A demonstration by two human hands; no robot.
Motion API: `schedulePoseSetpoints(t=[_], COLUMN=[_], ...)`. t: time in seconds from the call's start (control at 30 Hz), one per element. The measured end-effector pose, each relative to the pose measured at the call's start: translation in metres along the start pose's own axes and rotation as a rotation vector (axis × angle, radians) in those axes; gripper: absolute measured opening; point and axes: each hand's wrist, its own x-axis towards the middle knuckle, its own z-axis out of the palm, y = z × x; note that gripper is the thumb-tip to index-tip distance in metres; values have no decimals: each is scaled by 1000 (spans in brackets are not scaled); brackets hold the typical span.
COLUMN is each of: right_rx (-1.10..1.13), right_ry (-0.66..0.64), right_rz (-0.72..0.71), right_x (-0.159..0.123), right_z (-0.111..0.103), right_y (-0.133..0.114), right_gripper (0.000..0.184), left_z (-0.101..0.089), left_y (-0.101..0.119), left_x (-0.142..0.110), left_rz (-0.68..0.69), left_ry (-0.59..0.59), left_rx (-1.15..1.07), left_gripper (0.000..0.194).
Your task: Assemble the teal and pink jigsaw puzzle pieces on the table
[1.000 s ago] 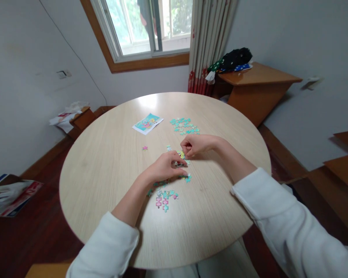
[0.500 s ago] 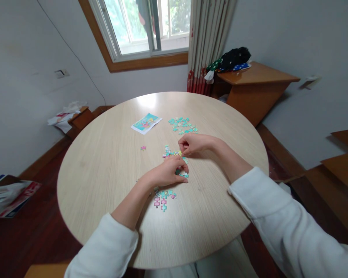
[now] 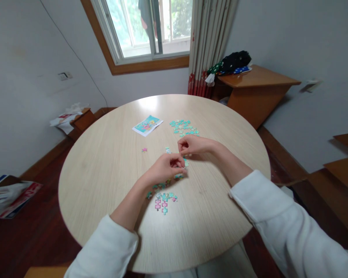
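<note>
Both my hands are over a partly joined jigsaw puzzle (image 3: 168, 150) near the middle of the round table. My left hand (image 3: 166, 168) covers much of it, thumb and fingers drawn together; whatever is between the tips is too small and blurred to make out. My right hand (image 3: 193, 144) is curled in a pinch at the puzzle's right edge, its fingertips low by the pieces and their contents hidden. Below my left hand lie loose turquoise and pink puzzle pieces (image 3: 164, 204). A single pink piece (image 3: 144, 150) lies apart to the left.
Farther back on the table (image 3: 98, 170) are a picture card (image 3: 147, 125) and a spread of turquoise pieces (image 3: 184, 127). A wooden cabinet (image 3: 261, 79) with cloths (image 3: 234, 62) on top stands beyond the table at the right, beside a curtain (image 3: 210, 38).
My left hand has shifted slightly up and left, and its thumb and fingers have closed together, uncovering pieces below. My right hand stays nearly in place. The view has tilted slightly.
</note>
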Motion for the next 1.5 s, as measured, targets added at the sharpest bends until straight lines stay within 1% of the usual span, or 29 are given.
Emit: schedulePoseSetpoints(t=[0.07,0.13,0.2,0.23,0.27,0.33,0.47,0.6,0.87,1.07,1.3,1.4,1.5], right_rx=[70,163,272,326,380,473,561,515,491,528,552,571,561], right_ry=[38,104,196,225,251,297,344,300,304,343,394,427,451], right_rz=[-12,-43,-80,-85,-82,-66,-70,-71,-100,-42,-63,-84,-100], right_x=[3,6,10,12,13,15,16,15,12,12,16,19,20], right_z=[3,8,15,18,21,28,39,45,44,44,42,41,42], right_y=[-1,-4,-7,-9,-10,-13,-17,-19,-24,-28,-29,-25,-22], right_gripper=[8,9,11,12,12,13,19,24,24,24,29,32,33], left_z=[-8,-19,-28,-31,-33,-34,-31,-30,-29,-29,-31,-30,-28], left_y=[-1,-3,-6,-8,-10,-12,-14,-15,-16,-15,-15,-15,-16], left_x=[3,7,9,10,11,12,12,12,11,12,12,11,11], left_rz=[31,22,3,-11,-23,-34,-37,-36,-34,-46,-60,-71,-97], left_ry=[258,468,653,713,748,791,793,774,746,720,698,660,606], left_rx=[-143,-250,-336,-366,-397,-438,-455,-448,-448,-523,-608,-630,-596], left_gripper=[19,23,24,24,25,27,30,30,25,23,25,28,29])
